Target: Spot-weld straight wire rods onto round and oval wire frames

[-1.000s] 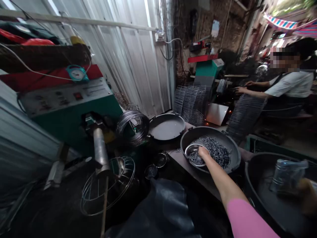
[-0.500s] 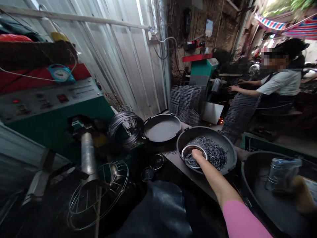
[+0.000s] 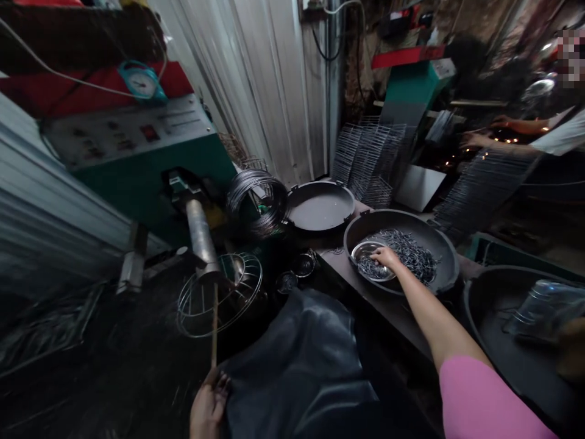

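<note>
Short wire pieces (image 3: 364, 266) lie in my steel bowl (image 3: 362, 249) at 4 o'clock, inside a wide dark pan (image 3: 448, 262) holding more. At 7 o'clock, my left hand (image 3: 208, 405) meets a thin stick's (image 3: 214, 329) end; my right hand (image 3: 386, 257) dips its fingers bowlward. I can't tell either grip.

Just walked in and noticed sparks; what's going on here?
The person's right hand is at a metal bowl of small metal pieces, inside a dark pan holding more of them. The left hand is at the lower end of a thin rod; whether it grips the rod is unclear. Farther off, a co-worker's hands are beside wire racks, with sparks nearby.
</note>
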A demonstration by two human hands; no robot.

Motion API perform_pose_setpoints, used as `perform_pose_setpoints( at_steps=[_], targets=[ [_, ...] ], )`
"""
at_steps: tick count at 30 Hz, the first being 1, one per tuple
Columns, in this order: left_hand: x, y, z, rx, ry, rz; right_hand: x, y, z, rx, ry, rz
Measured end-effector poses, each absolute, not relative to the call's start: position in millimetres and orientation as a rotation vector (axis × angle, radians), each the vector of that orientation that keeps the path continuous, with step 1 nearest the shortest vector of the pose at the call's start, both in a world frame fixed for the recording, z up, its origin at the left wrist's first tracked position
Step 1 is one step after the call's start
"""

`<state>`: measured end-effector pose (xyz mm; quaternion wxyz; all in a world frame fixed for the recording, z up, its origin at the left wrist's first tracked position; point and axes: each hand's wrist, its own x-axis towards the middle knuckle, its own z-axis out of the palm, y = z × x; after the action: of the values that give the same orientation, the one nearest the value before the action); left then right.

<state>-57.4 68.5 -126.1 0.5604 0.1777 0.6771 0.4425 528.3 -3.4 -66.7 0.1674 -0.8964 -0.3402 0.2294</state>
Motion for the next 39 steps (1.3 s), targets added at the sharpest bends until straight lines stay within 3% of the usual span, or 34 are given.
perform_pose_setpoints(
  at_steps=[9, 15, 22, 28, 33, 39],
  targets=[
    [-48, 63, -112, 0.228, 1.521, 1.083, 502, 30, -82, -2.555, -1.164, 0.676],
    [-48, 67, -112, 0.227, 1.527, 1.066, 524, 16, -70, -2.505, -1.026, 0.638],
    [-51, 71, -118, 0.25, 1.535, 1.031, 524, -2, -64, -2.382, -0.849, 0.903],
    [-51, 70, -122, 0.265, 1.494, 1.07, 518, -1, -41, -2.193, -0.771, 0.891],
    [-39, 69, -110, 0.236, 1.513, 1.068, 450, -9, -26, -1.786, -0.785, 1.05],
    [-28, 89, -64, 0.187, 1.521, 1.0, 329, -9, -69, -1.594, -0.674, 1.317]
  ],
)
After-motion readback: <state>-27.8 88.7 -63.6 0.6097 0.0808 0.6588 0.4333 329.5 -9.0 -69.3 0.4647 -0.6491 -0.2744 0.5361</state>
